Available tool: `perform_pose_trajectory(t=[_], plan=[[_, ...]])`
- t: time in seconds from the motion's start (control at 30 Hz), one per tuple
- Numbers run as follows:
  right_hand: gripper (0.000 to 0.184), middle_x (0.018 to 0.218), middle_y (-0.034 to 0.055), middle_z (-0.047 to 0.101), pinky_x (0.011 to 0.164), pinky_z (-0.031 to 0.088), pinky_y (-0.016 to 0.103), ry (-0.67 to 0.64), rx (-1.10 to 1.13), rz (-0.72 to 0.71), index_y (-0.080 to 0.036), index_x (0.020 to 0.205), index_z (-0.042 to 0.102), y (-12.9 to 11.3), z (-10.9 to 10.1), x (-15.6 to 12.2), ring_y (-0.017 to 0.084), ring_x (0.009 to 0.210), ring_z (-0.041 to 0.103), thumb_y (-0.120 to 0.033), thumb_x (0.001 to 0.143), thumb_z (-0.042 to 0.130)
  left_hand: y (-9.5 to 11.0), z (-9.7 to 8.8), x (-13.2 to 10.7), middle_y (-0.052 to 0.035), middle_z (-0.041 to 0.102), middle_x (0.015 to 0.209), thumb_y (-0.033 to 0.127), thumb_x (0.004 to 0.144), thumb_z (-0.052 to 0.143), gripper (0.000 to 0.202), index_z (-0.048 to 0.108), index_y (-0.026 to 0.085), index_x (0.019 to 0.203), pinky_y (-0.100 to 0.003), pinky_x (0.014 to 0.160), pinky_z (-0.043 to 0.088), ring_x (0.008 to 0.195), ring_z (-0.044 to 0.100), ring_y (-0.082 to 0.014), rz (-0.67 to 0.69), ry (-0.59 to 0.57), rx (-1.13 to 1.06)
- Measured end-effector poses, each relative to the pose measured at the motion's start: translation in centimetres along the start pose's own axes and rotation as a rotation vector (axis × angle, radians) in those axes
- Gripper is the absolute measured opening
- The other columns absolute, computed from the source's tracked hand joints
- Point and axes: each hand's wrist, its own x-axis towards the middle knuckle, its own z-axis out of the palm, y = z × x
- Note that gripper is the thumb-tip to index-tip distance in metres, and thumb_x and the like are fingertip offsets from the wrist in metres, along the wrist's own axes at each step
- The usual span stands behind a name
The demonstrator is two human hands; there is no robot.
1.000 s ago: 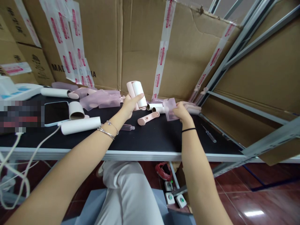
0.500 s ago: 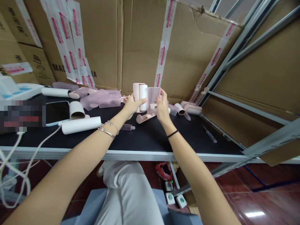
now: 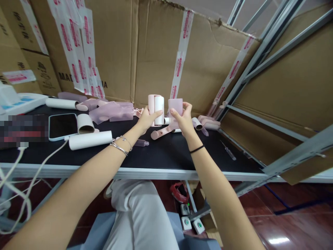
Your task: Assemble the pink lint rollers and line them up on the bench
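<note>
My left hand (image 3: 145, 119) is closed around a pink roller holder with a white paper roll (image 3: 156, 108), held upright above the black table (image 3: 161, 152). My right hand (image 3: 183, 119) pinches a translucent pink cover (image 3: 175, 106) right beside the roll, almost touching it. A pink handle piece (image 3: 161, 132) lies on the table just below both hands.
To the left lie a long white roll (image 3: 90, 139), a cardboard tube (image 3: 85, 123), a phone (image 3: 62, 125), more pink covers (image 3: 114, 110) and a charging cable (image 3: 33, 166). Further rolls and pink parts (image 3: 208, 122) and a small screwdriver (image 3: 227, 150) lie right. Cardboard walls and a metal frame enclose the table.
My right hand picked a pink cover from the pile at the right and brought it left, up beside the roll. The left hand stood the roll more upright.
</note>
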Motion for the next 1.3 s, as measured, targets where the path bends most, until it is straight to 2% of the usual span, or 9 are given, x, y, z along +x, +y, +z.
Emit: perform_pose_trajectory(t=[0.17, 0.33, 0.47, 0.7, 0.97, 1.07, 1.17, 1.2, 1.3], plan=[[0.061, 0.107, 0.0057, 0.056, 0.092, 0.045, 0.036, 0.082, 0.07, -0.027, -0.025, 0.107, 0.029, 1.5, 1.0, -1.6, 0.018, 0.098, 0.059, -0.06, 0.07, 0.062, 0.3, 0.6, -1.0, -0.0106, 0.064, 0.11, 0.035, 0.065, 0.073, 0.058, 0.05, 0.015, 0.114, -0.039, 0.085, 0.052, 0.098, 0.062, -0.0233, -0.028, -0.212, 0.009], [0.059, 0.104, 0.0048, 0.056, 0.092, 0.045, 0.035, 0.071, 0.08, -0.031, -0.026, 0.104, 0.028, 1.7, 1.3, -2.6, 0.018, 0.096, 0.059, -0.063, 0.07, 0.06, -0.1, 0.5, -1.2, -0.0097, 0.064, 0.111, 0.032, 0.065, 0.075, 0.062, 0.049, 0.016, 0.118, -0.037, 0.089, 0.049, 0.103, 0.061, -0.0233, -0.047, -0.286, 0.044], [0.058, 0.107, 0.0052, 0.055, 0.092, 0.045, 0.034, 0.078, 0.075, -0.038, -0.026, 0.105, 0.029, 1.8, 0.9, -2.7, 0.018, 0.101, 0.057, -0.063, 0.071, 0.058, -0.6, 0.5, -1.2, -0.0105, 0.064, 0.112, 0.038, 0.068, 0.073, 0.061, 0.05, 0.016, 0.119, -0.037, 0.09, 0.049, 0.106, 0.06, -0.0243, -0.044, -0.332, 0.026], [0.059, 0.112, 0.0065, 0.053, 0.096, 0.043, 0.034, 0.077, 0.069, -0.039, -0.026, 0.109, 0.029, 2.5, 0.9, -2.9, 0.018, 0.109, 0.054, -0.064, 0.072, 0.057, -0.9, 0.9, -1.2, -0.0127, 0.059, 0.12, 0.054, 0.077, 0.061, 0.06, 0.047, 0.017, 0.123, -0.038, 0.088, 0.049, 0.104, 0.06, -0.0237, -0.022, -0.312, 0.011], [0.061, 0.131, 0.0105, 0.041, 0.098, 0.043, 0.034, 0.082, 0.093, -0.061, -0.025, 0.115, 0.032, 2.4, 1.6, -3.3, 0.019, 0.119, 0.048, -0.064, 0.074, 0.055, 0.0, 2.0, -2.5, -0.0118, 0.061, 0.115, 0.061, 0.08, 0.053, 0.058, 0.048, 0.02, 0.122, -0.033, 0.079, 0.052, 0.096, 0.063, -0.0227, -0.113, -0.307, -0.007], [0.061, 0.127, 0.0099, 0.045, 0.098, 0.043, 0.034, 0.088, 0.109, -0.059, -0.025, 0.115, 0.032, 2.2, 1.5, -3.2, 0.019, 0.118, 0.049, -0.061, 0.073, 0.058, 0.9, 2.0, -1.9, -0.0121, 0.062, 0.114, 0.057, 0.079, 0.056, 0.05, 0.054, 0.019, 0.112, -0.031, 0.086, 0.048, 0.106, 0.06, -0.0239, -0.081, -0.263, 0.134], [0.058, 0.12, 0.0089, 0.05, 0.098, 0.044, 0.035, 0.14, 0.147, -0.026, -0.025, 0.112, 0.033, 2.4, 1.2, -2.8, 0.019, 0.113, 0.053, -0.059, 0.072, 0.059, 2.6, 0.7, -0.6, -0.011, 0.067, 0.103, 0.052, 0.069, 0.068, 0.043, 0.062, 0.017, 0.094, -0.028, 0.091, 0.044, 0.108, 0.059, -0.0247, -0.024, -0.233, 0.397], [0.058, 0.119, 0.0087, 0.051, 0.097, 0.044, 0.036, 0.169, 0.161, -0.013, -0.025, 0.111, 0.033, 2.6, 1.1, -2.7, 0.019, 0.111, 0.053, -0.058, 0.072, 0.059, 3.3, 0.0, -0.3, -0.0101, 0.068, 0.098, 0.052, 0.064, 0.071, 0.043, 0.064, 0.017, 0.088, -0.028, 0.089, 0.044, 0.104, 0.061, -0.0253, -0.012, -0.269, 0.488], [0.06, 0.118, 0.0087, 0.052, 0.096, 0.045, 0.037, 0.234, 0.213, 0.068, -0.024, 0.109, 0.032, 3.3, 0.9, -1.9, 0.018, 0.108, 0.055, -0.06, 0.07, 0.057, 5.3, -2.9, -1.1, -0.0066, 0.071, 0.095, 0.05, 0.052, 0.077, 0.043, 0.067, 0.022, 0.084, -0.028, 0.087, 0.045, 0.098, 0.063, -0.0253, 0.038, -0.494, 0.753]])
